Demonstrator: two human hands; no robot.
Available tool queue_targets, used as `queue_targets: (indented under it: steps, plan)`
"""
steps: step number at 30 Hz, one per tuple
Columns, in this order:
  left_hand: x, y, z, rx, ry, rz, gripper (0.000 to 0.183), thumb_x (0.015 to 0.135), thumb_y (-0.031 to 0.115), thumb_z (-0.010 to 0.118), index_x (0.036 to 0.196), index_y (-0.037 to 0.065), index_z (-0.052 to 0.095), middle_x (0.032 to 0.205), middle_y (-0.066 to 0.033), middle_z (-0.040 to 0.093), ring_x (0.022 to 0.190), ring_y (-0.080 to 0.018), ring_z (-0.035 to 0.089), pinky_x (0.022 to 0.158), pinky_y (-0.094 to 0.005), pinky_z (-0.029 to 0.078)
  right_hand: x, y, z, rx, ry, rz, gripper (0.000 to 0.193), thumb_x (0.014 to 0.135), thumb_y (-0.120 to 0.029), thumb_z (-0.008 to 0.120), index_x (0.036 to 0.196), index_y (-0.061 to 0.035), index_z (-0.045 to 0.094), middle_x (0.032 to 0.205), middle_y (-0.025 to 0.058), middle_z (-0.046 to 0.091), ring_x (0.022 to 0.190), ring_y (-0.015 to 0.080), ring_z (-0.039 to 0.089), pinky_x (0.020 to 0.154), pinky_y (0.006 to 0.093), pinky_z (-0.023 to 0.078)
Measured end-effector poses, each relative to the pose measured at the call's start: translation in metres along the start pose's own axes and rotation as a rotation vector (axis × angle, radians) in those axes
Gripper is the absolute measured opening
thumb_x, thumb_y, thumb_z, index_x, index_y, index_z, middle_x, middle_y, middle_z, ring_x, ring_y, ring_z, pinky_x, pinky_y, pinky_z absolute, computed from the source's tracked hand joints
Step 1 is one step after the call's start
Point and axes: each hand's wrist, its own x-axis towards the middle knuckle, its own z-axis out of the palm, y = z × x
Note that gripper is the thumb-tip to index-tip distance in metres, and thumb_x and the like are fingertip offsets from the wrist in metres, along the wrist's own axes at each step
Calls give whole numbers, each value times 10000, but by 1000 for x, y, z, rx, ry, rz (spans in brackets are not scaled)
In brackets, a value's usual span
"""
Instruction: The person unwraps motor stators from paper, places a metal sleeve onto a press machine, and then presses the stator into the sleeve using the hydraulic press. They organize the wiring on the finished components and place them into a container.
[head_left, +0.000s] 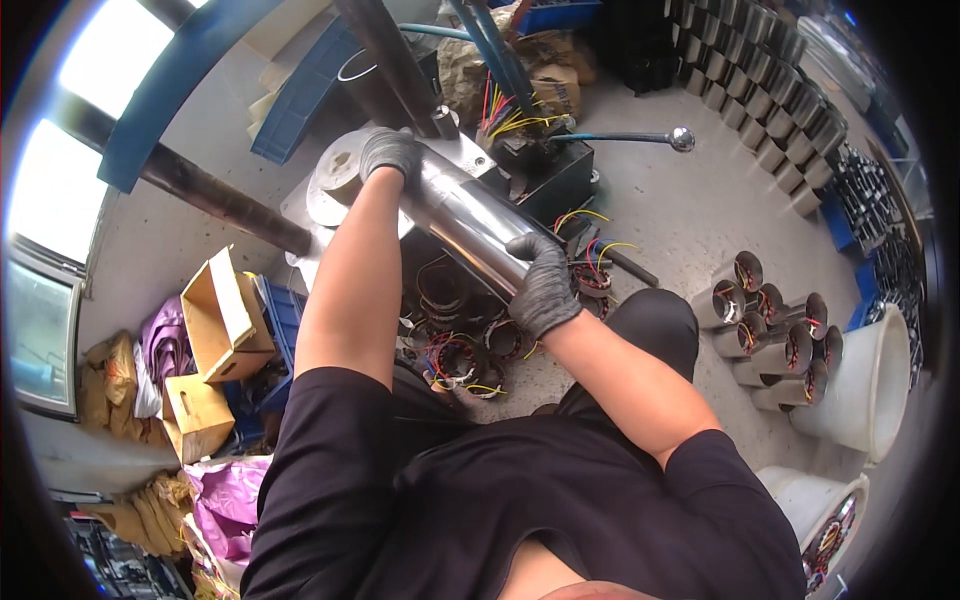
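Note:
A long, shiny metal tube (462, 212) lies slantwise across my front, its far end toward the upper left. My left hand (388, 155), in a grey glove, is closed round that far end, beside a pale round block (340, 172) on the metal machine plate (305, 208). Around the near right end of the tube wraps my gloved right hand (545, 288), above my knee. The tube's near opening is hidden by this hand. Below it on the floor sit several wire-wound stators (460, 355) with red and yellow leads.
A lever with a ball knob (682, 139) sticks out rightward from the machine. Tubes with wound stators inside (780, 350) stand at the right, beside a white bucket (858, 385). Stacked metal cylinders (758, 90) fill the far right. Cardboard boxes (222, 320) lie at the left.

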Motion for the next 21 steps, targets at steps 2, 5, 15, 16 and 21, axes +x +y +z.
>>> queue_targets:
  steps: [2, 5, 15, 16, 21]
  plan:
    - [18, -34, 3, 71, 32, 53, 503, 967, 390, 536, 1151, -38, 725, 1240, -300, 670, 1205, -427, 634, 1031, -483, 487, -13, 0, 3, -45, -14, -16, 288, 722, -212, 687, 939, -25, 656, 939, 115, 660, 830, 257, 652, 819, 364, 565]
    - [29, -36, 18, 144, 158, 44, 395, 926, 237, 506, 1156, 26, 749, 1242, -245, 686, 1133, -423, 674, 992, -485, 529, -40, -14, -17, -138, 21, -125, 237, 727, -183, 674, 920, -47, 663, 940, 94, 662, 880, 236, 636, 846, 340, 532]
    - [-35, -9, -45, -251, -45, -145, 669, 824, 591, 657, 1150, 12, 737, 1143, -264, 729, 1100, -399, 709, 897, -493, 518, -54, -207, -84, -478, 122, -961, 204, 795, -180, 658, 945, -41, 650, 923, 70, 668, 863, 200, 654, 818, 306, 549]
    - [-40, 6, -44, -223, -9, -121, 682, 835, 596, 641, 1173, 8, 719, 1155, -263, 726, 1103, -405, 708, 904, -494, 518, -57, -236, -104, -278, 173, -980, 228, 788, -171, 669, 969, -31, 662, 926, 79, 679, 883, 203, 665, 840, 307, 559]
    - [56, -129, 19, 8, -2, -153, 707, 1042, 599, 321, 1318, 62, 690, 1372, -241, 634, 1328, -400, 571, 1096, -474, 452, -181, -300, -129, -578, 336, -839, 369, 749, -185, 689, 1088, -40, 700, 974, 96, 713, 1007, 242, 679, 933, 375, 575]
